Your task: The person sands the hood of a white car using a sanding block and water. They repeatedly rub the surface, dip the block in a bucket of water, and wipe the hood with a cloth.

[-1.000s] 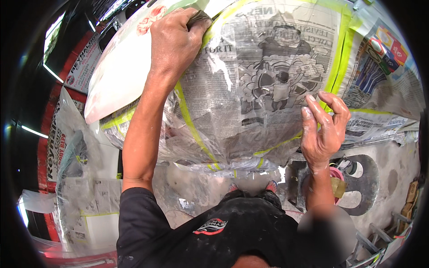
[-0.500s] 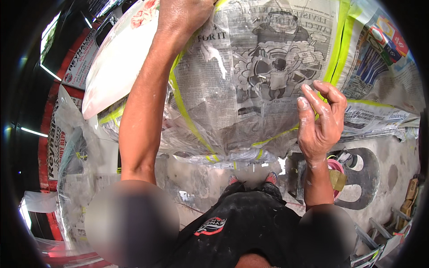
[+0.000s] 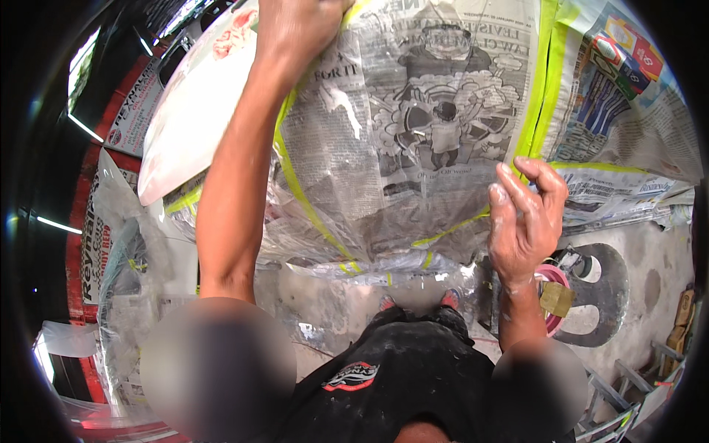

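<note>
A person's left hand (image 3: 299,26) presses closed against taped newspaper masking (image 3: 413,140) beside a white panel (image 3: 199,118), while the dusty right hand (image 3: 526,218) hovers half-open, holding nothing.

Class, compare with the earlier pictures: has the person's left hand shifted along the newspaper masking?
Yes. The left hand has slid up the newspaper masking, further along the yellow-green tape strip, nearly leaving the top edge.
</note>
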Action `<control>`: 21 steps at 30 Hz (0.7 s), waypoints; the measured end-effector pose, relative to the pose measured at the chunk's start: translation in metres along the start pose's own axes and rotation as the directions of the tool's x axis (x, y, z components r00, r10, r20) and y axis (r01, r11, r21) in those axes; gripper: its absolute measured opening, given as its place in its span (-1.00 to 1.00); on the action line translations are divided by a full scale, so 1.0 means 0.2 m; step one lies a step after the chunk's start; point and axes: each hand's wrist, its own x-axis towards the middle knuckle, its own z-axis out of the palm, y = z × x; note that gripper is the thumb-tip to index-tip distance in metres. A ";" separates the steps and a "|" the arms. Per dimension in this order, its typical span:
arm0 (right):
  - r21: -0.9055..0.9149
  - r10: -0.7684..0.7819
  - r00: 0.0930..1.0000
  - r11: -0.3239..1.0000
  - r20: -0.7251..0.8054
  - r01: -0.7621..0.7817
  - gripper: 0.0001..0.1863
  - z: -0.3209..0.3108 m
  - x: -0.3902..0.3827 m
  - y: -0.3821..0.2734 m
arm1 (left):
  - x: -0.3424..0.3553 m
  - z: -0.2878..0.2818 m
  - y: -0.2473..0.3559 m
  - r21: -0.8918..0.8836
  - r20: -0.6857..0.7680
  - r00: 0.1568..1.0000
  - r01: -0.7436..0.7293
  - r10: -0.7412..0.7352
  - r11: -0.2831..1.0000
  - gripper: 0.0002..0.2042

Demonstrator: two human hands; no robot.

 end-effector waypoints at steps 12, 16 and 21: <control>0.083 0.049 0.999 0.995 -0.004 -0.049 -0.66 0.07 -0.01 -0.02 | 0.04 0.03 0.01 0.001 0.018 1.000 -0.025 0.025 1.000 -0.80; 0.035 0.004 0.999 0.999 0.037 -0.005 -0.65 0.02 -0.04 -0.05 | -0.04 0.02 -0.05 -0.113 -0.061 0.991 -0.123 0.116 0.986 -0.81; 0.105 0.098 0.995 0.989 0.015 -0.099 -0.68 0.07 -0.04 -0.04 | 0.01 0.02 0.02 -0.003 -0.034 0.997 -0.069 0.068 0.998 -0.81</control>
